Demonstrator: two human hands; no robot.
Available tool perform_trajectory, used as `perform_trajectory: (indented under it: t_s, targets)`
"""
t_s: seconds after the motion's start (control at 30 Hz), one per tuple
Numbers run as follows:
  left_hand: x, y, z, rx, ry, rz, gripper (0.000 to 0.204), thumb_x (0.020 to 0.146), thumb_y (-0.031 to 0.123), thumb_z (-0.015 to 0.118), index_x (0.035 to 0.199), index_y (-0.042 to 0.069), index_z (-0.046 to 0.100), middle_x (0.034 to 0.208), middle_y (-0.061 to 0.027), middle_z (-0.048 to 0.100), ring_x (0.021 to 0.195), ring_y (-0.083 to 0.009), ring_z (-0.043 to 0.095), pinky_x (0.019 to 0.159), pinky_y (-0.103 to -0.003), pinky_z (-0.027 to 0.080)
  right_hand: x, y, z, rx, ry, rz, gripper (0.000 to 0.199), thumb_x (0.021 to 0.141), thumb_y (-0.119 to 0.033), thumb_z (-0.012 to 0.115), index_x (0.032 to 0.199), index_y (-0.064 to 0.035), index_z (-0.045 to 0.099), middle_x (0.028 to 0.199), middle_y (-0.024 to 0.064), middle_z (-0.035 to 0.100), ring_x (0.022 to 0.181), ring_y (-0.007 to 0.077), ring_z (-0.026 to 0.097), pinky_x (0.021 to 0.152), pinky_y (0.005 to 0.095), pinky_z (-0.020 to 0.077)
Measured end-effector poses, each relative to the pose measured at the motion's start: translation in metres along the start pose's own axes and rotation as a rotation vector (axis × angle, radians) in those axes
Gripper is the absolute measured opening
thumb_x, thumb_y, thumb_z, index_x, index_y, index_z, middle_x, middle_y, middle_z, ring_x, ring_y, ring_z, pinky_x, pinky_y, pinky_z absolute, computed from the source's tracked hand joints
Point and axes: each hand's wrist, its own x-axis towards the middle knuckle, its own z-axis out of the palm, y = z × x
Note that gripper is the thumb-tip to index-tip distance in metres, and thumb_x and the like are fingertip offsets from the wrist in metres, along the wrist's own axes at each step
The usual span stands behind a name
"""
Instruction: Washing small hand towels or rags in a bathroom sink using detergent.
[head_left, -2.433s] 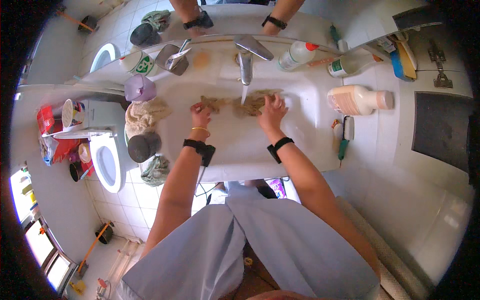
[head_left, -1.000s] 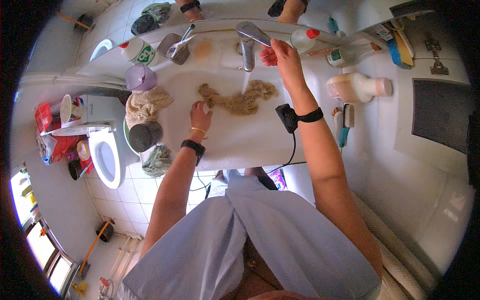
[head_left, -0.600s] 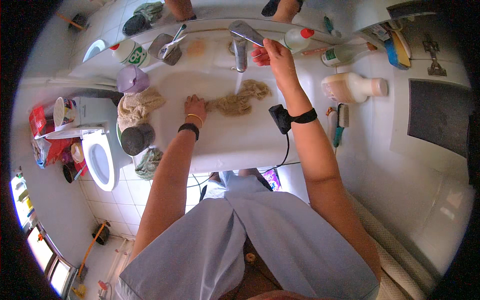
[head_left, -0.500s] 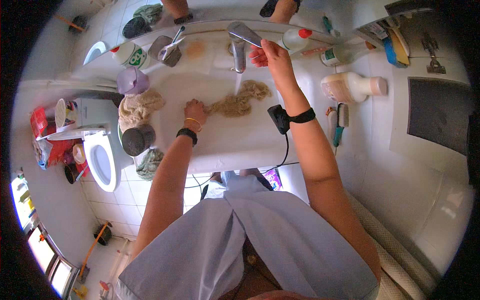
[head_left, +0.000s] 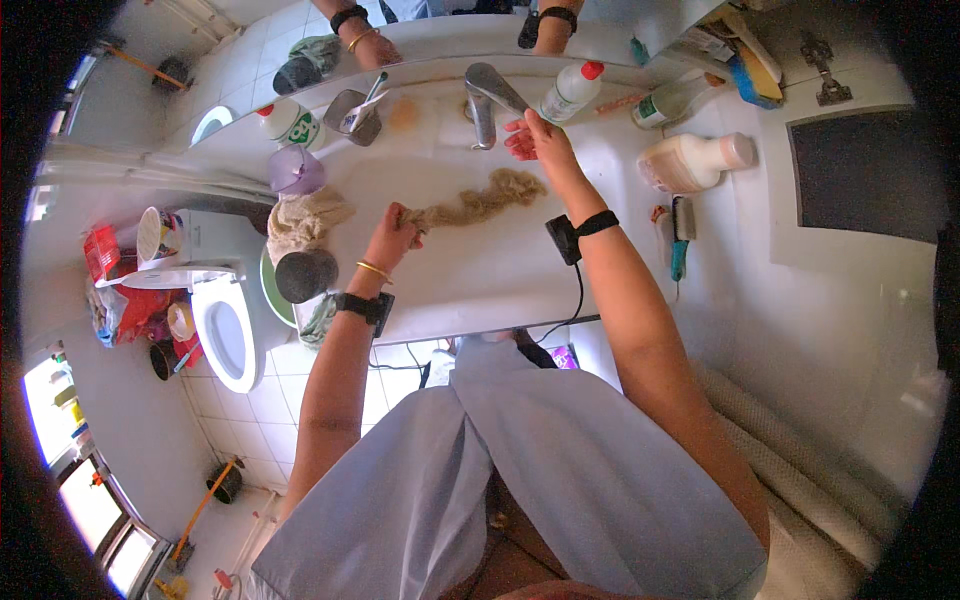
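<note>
A long, wet tan cloth (head_left: pixel 480 200) stretches across the white basin (head_left: pixel 470 285), bunched at its right end. My left hand (head_left: pixel 397 232) is closed round its left end, lifting that end a little. At the back of the basin stands a chrome tap (head_left: pixel 482 122), its lever (head_left: pixel 500 88) pointing right. My right hand (head_left: pixel 543 145) is at the lever's tip, thumb against it and the other fingers stretched out below. No stream shows under the spout.
On the left rim are a beige cloth (head_left: pixel 308 220), a dark round lid-like thing (head_left: pixel 305 276), a purple cup (head_left: pixel 296 172) and a grey holder (head_left: pixel 352 122). On the right are a red-capped bottle (head_left: pixel 570 95), a lotion bottle (head_left: pixel 695 162) and a brush (head_left: pixel 682 235).
The water stream from the tap has stopped, and the lever sits lower. My left hand has closed on the cloth's end and raised it; the cloth is pulled longer.
</note>
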Motion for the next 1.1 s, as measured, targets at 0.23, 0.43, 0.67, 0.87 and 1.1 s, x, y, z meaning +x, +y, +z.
perform_trajectory:
  t_s: [0.23, 0.43, 0.67, 0.87, 1.1]
  targets:
    - [-0.058, 0.107, 0.027, 0.093, -0.085, 0.147, 0.017, 0.086, 0.005, 0.051, 0.103, 0.004, 0.047, 0.089, -0.0058, 0.056, 0.074, -0.013, 0.055, 0.066, -0.026, 0.048, -0.051, 0.097, 0.047, -0.861, -0.095, -0.559, 0.062, 0.074, -0.034, 0.074, 0.123, -0.0063, 0.047, 0.113, 0.0153, 0.057, 0.1, 0.0264, 0.055, 0.085, 0.0409, 0.0452]
    - [-0.135, 0.213, 0.048, 0.005, -0.097, 0.3, 0.018, 0.082, 0.001, 0.046, 0.1, 0.003, 0.045, 0.088, -0.0058, 0.056, 0.072, -0.0122, 0.056, 0.063, -0.023, 0.042, -0.065, 0.163, 0.102, -1.057, -0.229, -0.421, 0.05, 0.071, -0.026, 0.073, 0.115, -0.0085, 0.057, 0.108, 0.0185, 0.059, 0.102, 0.032, 0.055, 0.087, 0.042, 0.043]
    - [-0.143, 0.209, 0.015, -0.009, 0.141, 0.467, 0.019, 0.082, -0.002, 0.046, 0.101, 0.001, 0.044, 0.086, -0.0079, 0.056, 0.075, -0.0131, 0.056, 0.066, -0.025, 0.046, -0.086, 0.05, 0.094, -1.173, -0.22, -0.517, 0.013, 0.076, -0.016, 0.062, 0.08, -0.005, 0.066, 0.076, 0.019, 0.064, 0.073, 0.0359, 0.062, 0.066, 0.0454, 0.0489]
    - [-0.126, 0.152, -0.007, 0.163, 0.279, 0.443, 0.018, 0.082, -0.002, 0.051, 0.098, 0.0, 0.044, 0.085, -0.0082, 0.058, 0.068, -0.014, 0.059, 0.061, -0.026, 0.049, -0.115, -0.117, 0.124, -0.817, -0.31, -0.356, 0.02, 0.085, -0.017, 0.049, 0.08, -0.0039, 0.062, 0.071, 0.0134, 0.065, 0.062, 0.0277, 0.064, 0.058, 0.0395, 0.0516]
    - [-0.129, 0.16, -0.009, -0.006, 0.308, 0.441, 0.018, 0.085, 0.001, 0.053, 0.101, 0.002, 0.044, 0.088, -0.0097, 0.06, 0.066, -0.0141, 0.06, 0.06, -0.026, 0.051, -0.155, -0.212, 0.131, -0.33, -0.276, -0.57, 0.024, 0.088, -0.023, 0.048, 0.081, -0.0031, 0.059, 0.059, 0.0048, 0.059, 0.049, 0.0138, 0.058, 0.046, 0.0292, 0.0463]
